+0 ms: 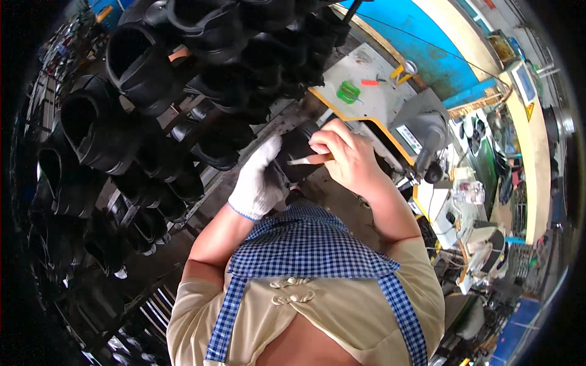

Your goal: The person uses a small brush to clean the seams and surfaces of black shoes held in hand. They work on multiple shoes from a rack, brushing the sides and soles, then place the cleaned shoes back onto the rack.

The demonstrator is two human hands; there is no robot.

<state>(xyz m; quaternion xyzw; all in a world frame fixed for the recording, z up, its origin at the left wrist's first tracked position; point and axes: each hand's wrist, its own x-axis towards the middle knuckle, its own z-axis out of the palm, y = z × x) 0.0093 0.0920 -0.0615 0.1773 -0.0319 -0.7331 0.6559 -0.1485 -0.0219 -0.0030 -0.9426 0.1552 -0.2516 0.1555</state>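
My left hand (pixel 256 183), in a white knitted glove, grips a black shoe (pixel 297 141) in front of my apron. The glove and my other hand hide part of the shoe. My bare right hand (pixel 347 155) is closed round a thin brush (pixel 310 160) with a brownish handle and a pale tip. That tip points left and reaches the shoe's dark surface; whether it touches cannot be made out.
Racks of black shoes (pixel 140 67) fill the left and far side, close to my left arm. Far right stands a white worktable (pixel 372 67) bearing a green object (pixel 348 92), a red item (pixel 369 82) and a yellow-and-white roll (pixel 404 71). A grey machine (pixel 427 131) adjoins it.
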